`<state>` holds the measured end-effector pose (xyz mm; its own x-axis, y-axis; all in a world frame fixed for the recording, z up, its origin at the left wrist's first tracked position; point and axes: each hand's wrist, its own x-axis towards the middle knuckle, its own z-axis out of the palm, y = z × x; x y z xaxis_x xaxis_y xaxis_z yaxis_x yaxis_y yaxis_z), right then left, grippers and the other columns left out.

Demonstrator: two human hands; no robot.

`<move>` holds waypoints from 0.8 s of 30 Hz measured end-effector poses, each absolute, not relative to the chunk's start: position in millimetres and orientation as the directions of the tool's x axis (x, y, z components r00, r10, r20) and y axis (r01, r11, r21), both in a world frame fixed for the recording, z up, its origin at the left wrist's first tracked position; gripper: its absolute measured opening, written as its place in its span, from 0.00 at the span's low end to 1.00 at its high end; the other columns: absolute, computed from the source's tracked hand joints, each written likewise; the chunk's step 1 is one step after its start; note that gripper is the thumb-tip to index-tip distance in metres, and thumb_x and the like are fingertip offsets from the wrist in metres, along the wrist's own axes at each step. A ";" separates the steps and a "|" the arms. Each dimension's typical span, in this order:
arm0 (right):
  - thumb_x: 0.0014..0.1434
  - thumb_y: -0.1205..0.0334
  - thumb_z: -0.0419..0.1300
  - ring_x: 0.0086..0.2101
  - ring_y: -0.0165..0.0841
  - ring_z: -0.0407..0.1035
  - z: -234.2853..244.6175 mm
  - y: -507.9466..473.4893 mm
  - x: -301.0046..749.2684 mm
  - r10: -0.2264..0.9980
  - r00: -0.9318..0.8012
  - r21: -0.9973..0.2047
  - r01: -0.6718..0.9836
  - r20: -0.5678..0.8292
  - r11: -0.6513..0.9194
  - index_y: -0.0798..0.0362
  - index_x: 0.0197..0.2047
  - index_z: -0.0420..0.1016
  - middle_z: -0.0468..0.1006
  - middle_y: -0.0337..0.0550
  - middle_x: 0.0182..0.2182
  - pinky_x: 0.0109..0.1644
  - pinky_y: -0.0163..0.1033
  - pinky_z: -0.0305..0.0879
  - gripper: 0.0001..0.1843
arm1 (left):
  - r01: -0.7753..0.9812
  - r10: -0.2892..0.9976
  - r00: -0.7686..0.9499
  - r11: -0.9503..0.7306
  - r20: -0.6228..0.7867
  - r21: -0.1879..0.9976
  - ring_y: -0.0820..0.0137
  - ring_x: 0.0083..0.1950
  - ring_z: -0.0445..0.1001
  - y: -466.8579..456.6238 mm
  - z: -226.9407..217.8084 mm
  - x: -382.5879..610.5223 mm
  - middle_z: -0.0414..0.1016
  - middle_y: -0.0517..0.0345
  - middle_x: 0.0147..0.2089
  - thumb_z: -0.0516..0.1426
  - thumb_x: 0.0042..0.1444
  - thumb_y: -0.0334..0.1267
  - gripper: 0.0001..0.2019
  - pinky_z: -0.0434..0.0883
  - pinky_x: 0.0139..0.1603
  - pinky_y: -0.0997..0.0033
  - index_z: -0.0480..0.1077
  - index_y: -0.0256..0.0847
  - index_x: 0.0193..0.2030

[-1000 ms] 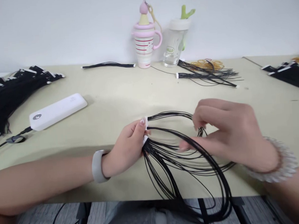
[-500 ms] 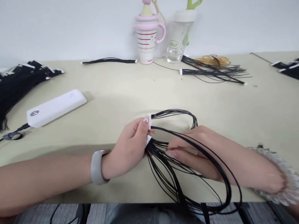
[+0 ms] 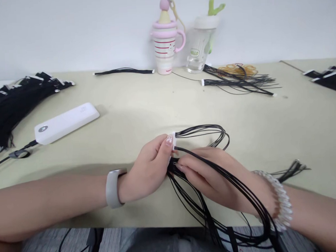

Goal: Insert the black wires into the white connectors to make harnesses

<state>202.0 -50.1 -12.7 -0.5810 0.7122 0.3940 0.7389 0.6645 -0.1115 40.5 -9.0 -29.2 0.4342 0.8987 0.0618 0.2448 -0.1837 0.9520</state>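
Observation:
My left hand is closed on a white connector with black wires, the thumb pressed on its face. From the connector a bundle of black wires loops out to the right and hangs over the table's front edge. My right hand pinches black wires close to the left hand's fingers, just below the connector. A second white connector is mostly hidden behind the left fingers. Loose wire ends stick out on the table beyond my right wrist.
A white power bank with a cable lies at left, near a big pile of black wire harnesses. At the back stand a pink-lidded cup and a clear bottle. More harnesses and yellow rubber bands lie beside them.
My right hand has moved left along the wires, up close to the left hand. The second white connector is now largely covered. Wire ends have come into view by the right wrist.

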 end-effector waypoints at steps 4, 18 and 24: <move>0.56 0.67 0.49 0.23 0.26 0.57 -11.1 -46.4 201.7 0.751 -0.559 -0.190 0.743 0.351 0.642 0.54 0.25 0.67 0.67 0.36 0.22 0.28 0.34 0.51 0.10 | 0.253 0.904 0.423 -0.182 0.061 0.950 0.79 0.27 0.55 -7.3 -29.9 40.0 0.56 0.62 0.25 0.42 0.61 0.46 0.18 0.57 0.28 0.78 0.56 0.36 0.26; 0.48 0.66 0.59 0.31 0.29 0.69 37.9 -6.8 290.6 0.793 0.369 -0.794 0.567 0.484 0.221 0.59 0.34 0.78 0.77 0.45 0.31 0.27 0.37 0.54 0.10 | 0.226 0.925 0.378 -0.069 -0.023 0.972 0.79 0.24 0.54 -6.1 -35.2 40.1 0.53 0.63 0.22 0.43 0.60 0.50 0.19 0.56 0.23 0.79 0.56 0.37 0.25; 0.55 0.72 0.49 0.31 0.20 0.67 45.1 2.0 298.1 0.831 0.506 -0.962 -0.013 0.229 0.272 0.54 0.42 0.73 0.73 0.41 0.45 0.25 0.37 0.48 0.16 | 0.234 0.904 0.428 -0.097 -0.012 0.967 0.78 0.23 0.55 -6.8 -32.9 39.6 0.54 0.63 0.19 0.42 0.60 0.49 0.19 0.56 0.23 0.78 0.56 0.38 0.25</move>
<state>298.1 2.0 45.1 0.5064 0.8314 0.2288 -0.0126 0.2724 -0.9621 39.6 -6.8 -32.9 0.4279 0.9037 -0.0125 0.2336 -0.0972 0.9675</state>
